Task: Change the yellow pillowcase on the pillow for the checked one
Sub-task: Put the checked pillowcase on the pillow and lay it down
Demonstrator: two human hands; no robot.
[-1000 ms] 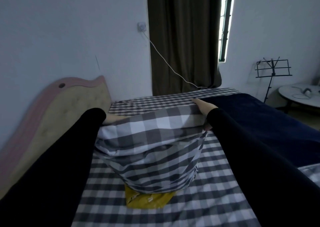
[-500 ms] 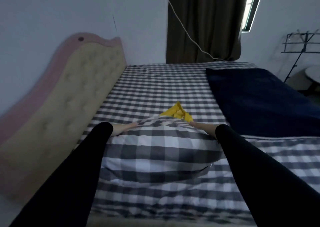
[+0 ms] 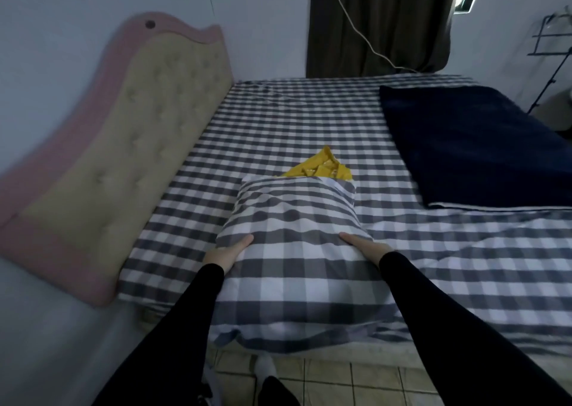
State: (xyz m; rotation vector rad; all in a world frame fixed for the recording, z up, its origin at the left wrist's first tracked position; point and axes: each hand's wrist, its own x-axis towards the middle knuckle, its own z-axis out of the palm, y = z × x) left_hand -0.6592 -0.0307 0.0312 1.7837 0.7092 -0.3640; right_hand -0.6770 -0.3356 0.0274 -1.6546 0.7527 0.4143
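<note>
The pillow in its grey-and-white checked pillowcase (image 3: 297, 250) lies lengthwise on the bed's near edge. My left hand (image 3: 227, 252) presses against its left side with fingers curled around the edge. On the pillow's right side my right hand (image 3: 363, 246) rests flat. The yellow pillowcase (image 3: 318, 168) lies crumpled on the sheet just beyond the pillow's far end, partly hidden by it.
The bed has a checked sheet (image 3: 278, 120) and a dark blue blanket (image 3: 470, 142) at the right. A pink and beige padded headboard (image 3: 123, 145) stands along the left. Tiled floor (image 3: 340, 381) shows below, with my socked foot (image 3: 266, 367). A music stand (image 3: 554, 43) is at far right.
The pillow was held up above the bed, then came down onto the sheet. My hands slid from its far end back to its sides near me. The view tilted downward.
</note>
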